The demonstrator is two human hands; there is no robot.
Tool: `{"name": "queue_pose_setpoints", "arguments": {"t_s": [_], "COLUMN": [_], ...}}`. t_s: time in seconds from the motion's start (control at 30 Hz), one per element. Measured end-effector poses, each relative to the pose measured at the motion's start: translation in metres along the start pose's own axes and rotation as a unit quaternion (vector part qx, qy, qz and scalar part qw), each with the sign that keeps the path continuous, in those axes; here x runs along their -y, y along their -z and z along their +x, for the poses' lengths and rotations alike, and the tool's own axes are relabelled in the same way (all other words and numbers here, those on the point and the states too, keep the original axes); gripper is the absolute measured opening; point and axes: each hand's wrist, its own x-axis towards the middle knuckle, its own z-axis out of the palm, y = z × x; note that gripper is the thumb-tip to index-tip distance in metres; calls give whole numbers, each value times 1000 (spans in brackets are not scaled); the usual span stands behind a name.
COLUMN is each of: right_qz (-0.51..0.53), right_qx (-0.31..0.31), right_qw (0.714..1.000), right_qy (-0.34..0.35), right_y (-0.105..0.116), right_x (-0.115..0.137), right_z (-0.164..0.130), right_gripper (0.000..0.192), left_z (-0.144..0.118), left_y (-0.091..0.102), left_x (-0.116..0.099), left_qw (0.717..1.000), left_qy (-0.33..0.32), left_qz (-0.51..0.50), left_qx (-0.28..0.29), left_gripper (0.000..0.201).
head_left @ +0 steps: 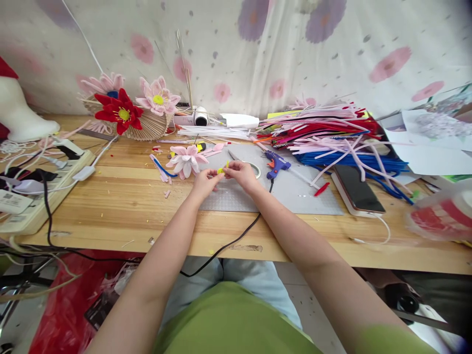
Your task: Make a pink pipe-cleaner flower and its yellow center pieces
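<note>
My left hand (207, 183) and my right hand (240, 174) meet over the grey cutting mat (313, 199), fingertips pinched together. Between them is a small yellow pipe cleaner piece (221, 170), which both hands grip; its exact shape is too small to make out. Just left of my hands lies a pale pink and white pipe cleaner flower (187, 161). Scissors (255, 169) rest on the mat behind my right hand, their blades partly hidden. A blue glue gun (276, 164) lies to the right of them, its black cord running toward the table's front edge.
Bundles of coloured pipe cleaners (324, 128) are heaped at the back right. A phone (359, 189) lies on a white block at the right, near a plastic cup (442, 216). Finished flowers (120, 112) stand back left, and a power strip (47, 191) with tangled cables sits at far left.
</note>
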Motion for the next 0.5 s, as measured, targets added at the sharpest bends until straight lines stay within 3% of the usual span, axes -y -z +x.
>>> {"name": "queue_pose_setpoints", "arguments": {"t_s": [0.1, 0.23, 0.5], "right_qz": [118, 175, 6], "right_qx": [-71, -62, -70], "right_qw": [990, 981, 997], "right_qy": [-42, -55, -10], "right_y": [-12, -20, -13], "right_x": [-4, -4, 1], "right_z": [-2, -6, -4], "right_gripper": [33, 37, 36], "left_z": [0, 1, 2], "left_y": [-10, -17, -8], "left_x": [0, 3, 6], "left_qw": [996, 989, 993], "left_qy": [5, -28, -34], "left_qz": [-77, -85, -3], "left_qx": [-48, -116, -112], "left_gripper": [36, 29, 27]}}
